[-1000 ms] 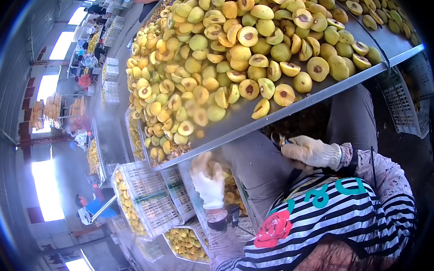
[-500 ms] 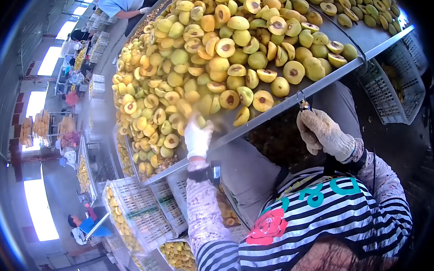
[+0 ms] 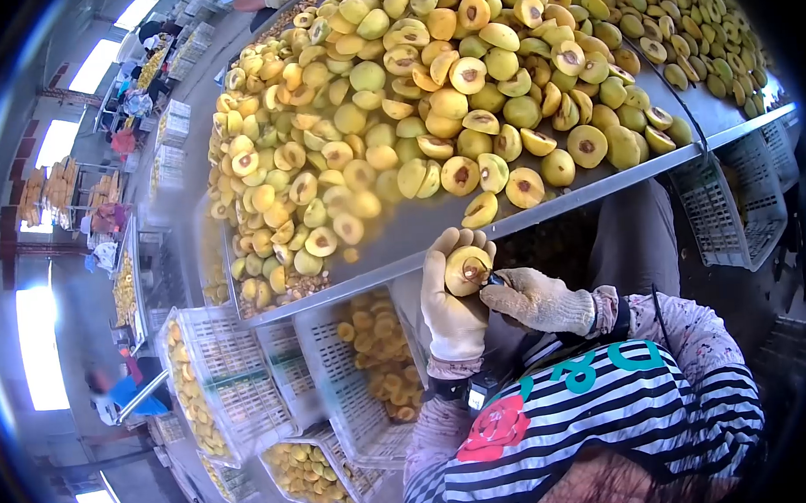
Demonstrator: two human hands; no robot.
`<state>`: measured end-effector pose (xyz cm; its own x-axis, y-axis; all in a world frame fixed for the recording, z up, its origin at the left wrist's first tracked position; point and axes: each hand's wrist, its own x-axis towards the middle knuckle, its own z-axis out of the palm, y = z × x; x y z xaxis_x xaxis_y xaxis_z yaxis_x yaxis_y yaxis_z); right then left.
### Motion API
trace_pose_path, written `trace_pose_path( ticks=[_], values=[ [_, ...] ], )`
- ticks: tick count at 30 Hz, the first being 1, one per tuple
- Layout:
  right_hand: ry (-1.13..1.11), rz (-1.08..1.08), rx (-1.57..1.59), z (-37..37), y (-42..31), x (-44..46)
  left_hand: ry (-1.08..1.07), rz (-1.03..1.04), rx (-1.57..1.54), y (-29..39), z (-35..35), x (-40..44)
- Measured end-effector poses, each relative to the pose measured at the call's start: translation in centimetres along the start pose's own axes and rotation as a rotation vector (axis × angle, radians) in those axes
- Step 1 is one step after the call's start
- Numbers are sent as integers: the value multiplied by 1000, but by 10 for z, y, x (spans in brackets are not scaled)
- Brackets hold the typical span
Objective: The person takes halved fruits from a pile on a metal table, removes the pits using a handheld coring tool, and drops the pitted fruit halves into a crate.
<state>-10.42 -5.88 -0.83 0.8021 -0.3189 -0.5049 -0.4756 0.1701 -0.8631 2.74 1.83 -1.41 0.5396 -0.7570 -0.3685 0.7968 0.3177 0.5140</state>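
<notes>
My gloved left hand [image 3: 453, 326] holds a halved yellow peach [image 3: 463, 269] in its palm, cut face up, just below the table's front edge. Over the cut face, near its brown centre, is the tip of a small pitting tool [image 3: 491, 280]. My gloved right hand [image 3: 545, 301] is closed round that tool's dark handle; its exact shape is mostly hidden by the fingers. Beyond my hands, a large heap of peach halves [image 3: 396, 99] covers much of the metal table [image 3: 394, 252], some showing brown centres.
White plastic crates of peach halves stand below the table at left, one crate [image 3: 322, 345] close to my left forearm. Another crate [image 3: 711, 207] sits at right. A dark cord [image 3: 670, 87] crosses the tabletop. Other people work along tables at far left.
My left hand has come from the heap to my right hand and now holds a peach half. My right hand has moved left and down, bringing the tool to the fruit.
</notes>
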Motion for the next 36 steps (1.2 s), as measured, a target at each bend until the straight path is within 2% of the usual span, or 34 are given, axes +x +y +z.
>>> trace_pose_path(
  ticks=[2,4,5,8,9,12,13,16,17,20,21,24,25,28,32,33,36],
  values=[
    [61,-15,-32,6,4,2,-76,26,62,0,-3,0],
    [18,-17,-25,5,1,3,-148,75,167,2,3,-4],
    [9,13,-21,4,1,4,-241,126,314,6,1,-5],
    [-38,-3,-29,-2,0,6,-295,180,505,8,-7,-7],
    [-60,-24,-31,-2,2,6,-249,248,525,2,-8,-10],
    [28,-310,-123,6,23,12,-364,348,556,-5,-35,-1],
    [31,-365,-105,2,20,10,-177,322,609,-9,-31,-5],
    [61,-188,-548,-5,15,6,-139,241,932,3,-17,-6],
    [67,-176,-567,-6,11,4,-69,189,1058,7,-5,-7],
    [23,-85,-574,-6,10,4,-276,406,1644,15,-7,6],
    [10,-148,-468,-6,22,7,-272,285,1821,23,5,4],
    [-94,-173,-218,-11,22,3,-431,10,1388,41,6,-3],
    [-155,-47,-102,-15,14,-2,-517,241,1314,36,-6,1],
    [-347,111,266,-17,12,-7,-324,296,893,6,-11,-12],
    [-377,188,494,-6,4,-17,-102,430,750,-18,-2,-14],
    [-364,127,439,-5,12,-13,-80,432,654,-21,4,-14],
    [-213,-78,85,-7,20,-8,-322,144,507,-4,5,-7]
  ],
)
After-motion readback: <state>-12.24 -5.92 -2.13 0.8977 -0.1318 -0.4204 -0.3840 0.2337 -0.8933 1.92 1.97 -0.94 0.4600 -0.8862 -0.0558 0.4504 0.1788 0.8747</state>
